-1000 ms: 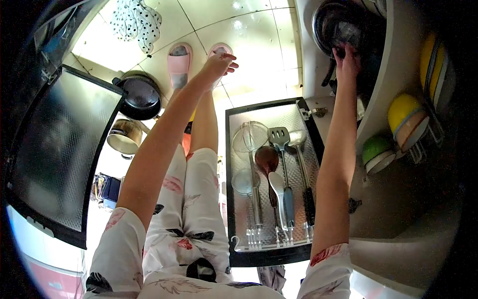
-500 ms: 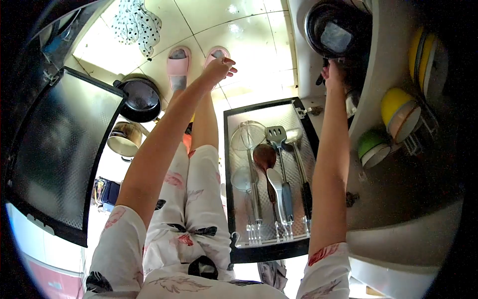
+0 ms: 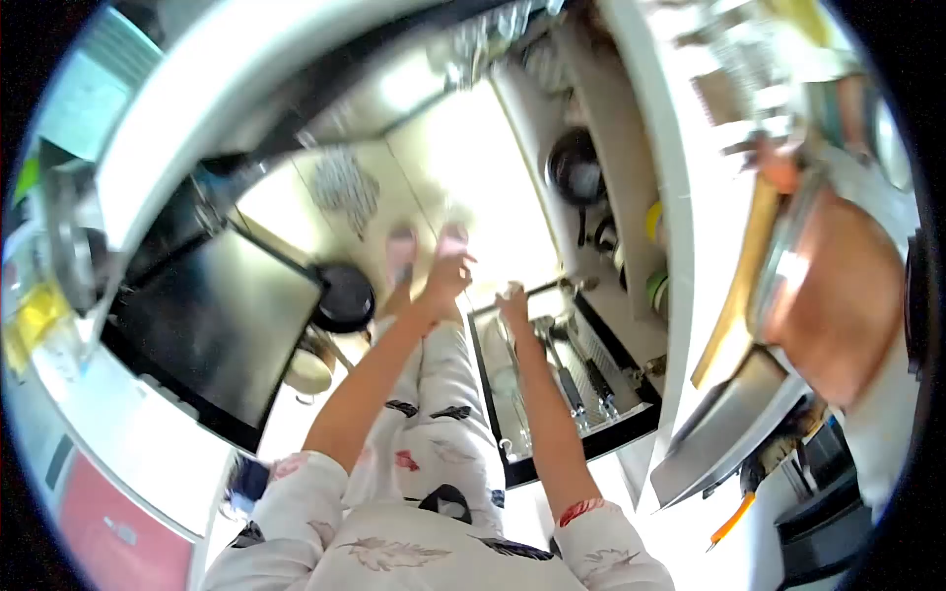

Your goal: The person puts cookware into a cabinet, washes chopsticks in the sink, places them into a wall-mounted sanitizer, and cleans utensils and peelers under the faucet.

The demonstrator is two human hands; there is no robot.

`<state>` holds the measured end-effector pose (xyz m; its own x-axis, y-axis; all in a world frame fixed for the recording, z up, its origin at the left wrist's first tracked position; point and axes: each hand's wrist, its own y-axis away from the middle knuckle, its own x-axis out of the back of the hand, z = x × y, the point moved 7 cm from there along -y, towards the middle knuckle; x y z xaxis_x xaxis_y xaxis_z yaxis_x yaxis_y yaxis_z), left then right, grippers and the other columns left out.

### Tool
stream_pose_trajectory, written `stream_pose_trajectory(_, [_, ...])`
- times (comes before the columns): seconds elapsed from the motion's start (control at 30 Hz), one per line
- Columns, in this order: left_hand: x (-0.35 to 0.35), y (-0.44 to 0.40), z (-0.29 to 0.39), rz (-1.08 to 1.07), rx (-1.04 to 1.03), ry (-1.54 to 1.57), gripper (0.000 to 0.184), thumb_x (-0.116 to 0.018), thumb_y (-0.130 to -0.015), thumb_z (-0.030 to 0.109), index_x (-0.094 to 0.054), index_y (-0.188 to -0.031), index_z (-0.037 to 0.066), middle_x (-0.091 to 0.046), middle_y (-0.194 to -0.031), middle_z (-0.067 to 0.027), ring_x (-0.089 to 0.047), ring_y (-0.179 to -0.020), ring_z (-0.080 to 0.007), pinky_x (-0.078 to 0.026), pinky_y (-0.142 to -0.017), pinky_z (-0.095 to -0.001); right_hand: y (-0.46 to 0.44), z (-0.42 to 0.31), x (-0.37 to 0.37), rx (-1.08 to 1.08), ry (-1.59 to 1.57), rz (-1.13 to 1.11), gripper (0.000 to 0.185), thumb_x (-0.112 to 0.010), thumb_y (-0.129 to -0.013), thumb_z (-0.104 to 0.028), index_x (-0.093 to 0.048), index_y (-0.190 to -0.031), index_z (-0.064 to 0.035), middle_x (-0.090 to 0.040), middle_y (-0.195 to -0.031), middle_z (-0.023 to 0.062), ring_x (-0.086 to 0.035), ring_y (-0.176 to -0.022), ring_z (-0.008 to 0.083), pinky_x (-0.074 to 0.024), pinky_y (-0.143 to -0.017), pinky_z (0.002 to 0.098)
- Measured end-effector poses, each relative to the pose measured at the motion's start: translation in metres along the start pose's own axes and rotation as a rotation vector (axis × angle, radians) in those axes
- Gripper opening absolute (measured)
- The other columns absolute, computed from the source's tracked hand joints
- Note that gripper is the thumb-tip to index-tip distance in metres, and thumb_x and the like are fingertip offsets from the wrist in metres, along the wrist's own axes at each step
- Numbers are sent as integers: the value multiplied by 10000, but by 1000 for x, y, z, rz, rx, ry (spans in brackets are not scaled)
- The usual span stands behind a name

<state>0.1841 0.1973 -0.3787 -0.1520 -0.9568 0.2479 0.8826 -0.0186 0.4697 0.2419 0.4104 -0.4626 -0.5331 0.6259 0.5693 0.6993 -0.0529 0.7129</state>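
Observation:
My left hand [image 3: 448, 282] hangs over my legs, its fingers loosely apart and nothing seen in it. My right hand [image 3: 512, 303] is above the far end of the open cabinet door [image 3: 628, 433]; its fingers are smeared by motion, so whether it holds anything is unclear. Cooking utensils, among them a slotted turner [image 3: 545, 325], hang on hooks along the inside of that door, partly covered by my right forearm. Inside the cabinet beyond lies a dark frying pan [image 3: 574, 165], its handle towards me, apart from both hands.
To the left, another dark-framed door [image 3: 217, 335] stands open. A black pan [image 3: 345, 297] and a pot [image 3: 309, 370] are beside my legs. A spotted cloth [image 3: 342, 190] lies on the tiles. Counter items at right include a large brown round object [image 3: 838, 295] and an orange-handled tool [image 3: 732, 522].
My right hand has left the frying pan's handle and come back over the utensil door. The head view has shifted, showing both counters. My left hand still hangs before my legs.

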Motion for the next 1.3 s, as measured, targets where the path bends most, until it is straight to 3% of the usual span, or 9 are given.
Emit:
stream_pose_trajectory(0.1, [48, 29, 75, 1, -146, 227, 269, -527, -587, 13, -564, -845, 81, -566, -698, -82, -541, -648, -220, -424, -621, -305, 66, -123, 28, 250, -18, 47, 435, -641, -638, -141, -461, -1011, -8, -482, -923, 160, -472, -846, 301, -398, -746, 368])
stream_pose_trajectory(0.17, [82, 47, 124, -190, -11, 29, 247, -561, -695, 11, -533, -940, 26, -541, -770, -20, -502, -700, -83, -423, -622, -231, 94, -175, 42, 379, -175, 161, 401, -643, -643, -132, -473, -981, 1, -514, -872, 162, -513, -776, 270, -432, -657, 333])
stream_pose_trajectory(0.23, [118, 64, 145, -151, -96, 85, 234, -560, -721, 45, -531, -953, 23, -542, -763, -9, -507, -694, -84, -428, -629, -235, 124, -238, 61, 450, -141, 126, 342, -596, -666, -80, -464, -969, 7, -514, -865, 147, -520, -731, 226, -442, -623, 299])
stream_pose_trajectory(0.57, [254, 58, 217, 26, 147, 311, 228, -522, -787, 137, -518, -995, 44, -544, -813, -9, -496, -698, -78, -419, -620, -228, 112, -441, 198, 664, -521, -158, 234, -537, -735, -63, -521, -965, -29, -574, -837, 46, -541, -730, 117, -434, -671, 236])
stream_pose_trajectory(0.83, [284, -31, 335, -21, -3, 328, 254, -470, -813, 150, -501, -1033, 26, -556, -831, -33, -510, -763, -105, -416, -682, -228, 84, -662, 428, 1254, -44, 559, 243, -576, -676, -90, -518, -905, -31, -522, -907, 135, -470, -892, 291, -351, -793, 385])
stream_pose_trajectory(0.97, [291, -75, 378, 50, -105, 386, 244, -463, -828, 166, -494, -1028, 30, -547, -874, -36, -486, -747, -77, -417, -691, -216, 32, -747, 475, 1198, 359, 980, 305, -596, -633, -121, -492, -908, -37, -497, -915, 115, -457, -889, 290, -348, -752, 415])
stream_pose_trajectory(1.17, [297, -78, 406, -15, -22, 567, 226, -444, -840, 144, -496, -1034, 42, -544, -889, -40, -508, -780, -100, -419, -735, -222, -62, -795, 471, 788, 773, 785, 410, -640, -644, -218, -457, -976, -65, -497, -960, 113, -463, -965, 276, -348, -782, 436])
stream_pose_trajectory(1.2, [299, -79, 400, -16, 6, 558, 229, -447, -839, 151, -496, -1038, 48, -545, -893, -37, -510, -779, -100, -419, -734, -223, -72, -800, 471, 788, 795, 865, 246, -500, -729, -162, -536, -954, -71, -552, -936, 102, -497, -931, 271, -335, -764, 428])
stream_pose_trajectory(1.3, [311, -74, 393, -18, 53, 490, 242, -445, -841, 169, -493, -1050, 57, -553, -909, -30, -517, -786, -105, -417, -740, -229, -101, -807, 463, 688, 901, 664, 198, -455, -750, -143, -591, -883, -87, -586, -904, 92, -519, -907, 260, -339, -756, 399])
